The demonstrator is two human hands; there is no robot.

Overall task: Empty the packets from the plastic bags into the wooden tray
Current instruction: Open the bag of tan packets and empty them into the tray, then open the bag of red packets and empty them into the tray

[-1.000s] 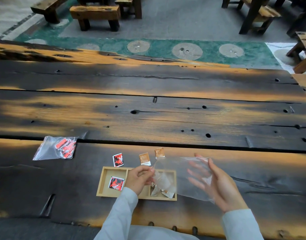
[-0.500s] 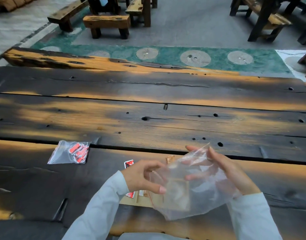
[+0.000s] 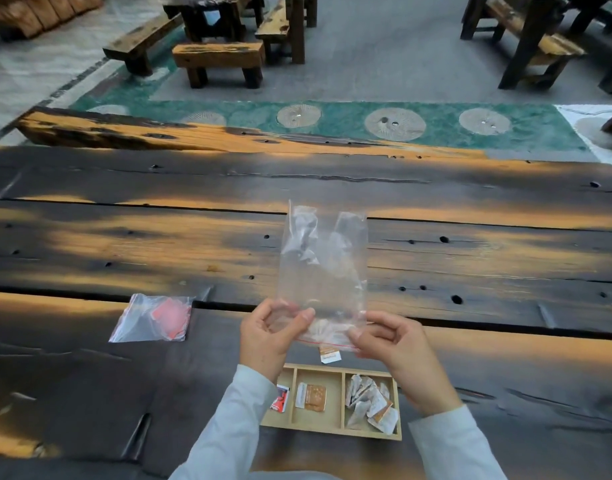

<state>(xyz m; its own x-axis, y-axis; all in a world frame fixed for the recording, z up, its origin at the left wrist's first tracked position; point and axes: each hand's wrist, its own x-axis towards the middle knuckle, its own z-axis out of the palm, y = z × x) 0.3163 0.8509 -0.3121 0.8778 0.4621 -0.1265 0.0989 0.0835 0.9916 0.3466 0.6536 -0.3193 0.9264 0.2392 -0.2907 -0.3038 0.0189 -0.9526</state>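
- Left hand [image 3: 268, 336] and right hand [image 3: 391, 344] raised above the near edge of the table [image 3: 90, 244], each with thumb and fingertips pinched on the red-lined mouth of a clear plastic bag [image 3: 323, 268].
- Bag held inverted, mouth downward, closed end standing up; appears empty, though creases and glare prevent certainty about a packet clinging inside.
- Wooden tray [image 3: 342, 398] set at the near edge, directly below and just nearer than the hands; three compartments.
- Right compartment filled with a heap of pale packets [image 3: 368, 403]; middle compartment with one brown packet [image 3: 311, 396]; left compartment with a red packet [image 3: 280, 400], partly hidden by the left sleeve.
- One stray packet [image 3: 329, 354] flat on the table, just beyond the tray's far rim, outside it.
- Second bag [image 3: 152, 318] lying toward the left side of the table, well apart from the tray, red packets inside; whether sealed, cannot tell.
- Judged progress: first bag emptied; second bag not yet emptied.
- Risk: stray packet overlooked, leaving the tray incomplete; cause, its position under the held bag.
- Risk: spill over the tray rim when the second bag is tipped; cause, a shallow tray and pouring from height.
- Risk: heaped right compartment overflowing if nudged by a sleeve.
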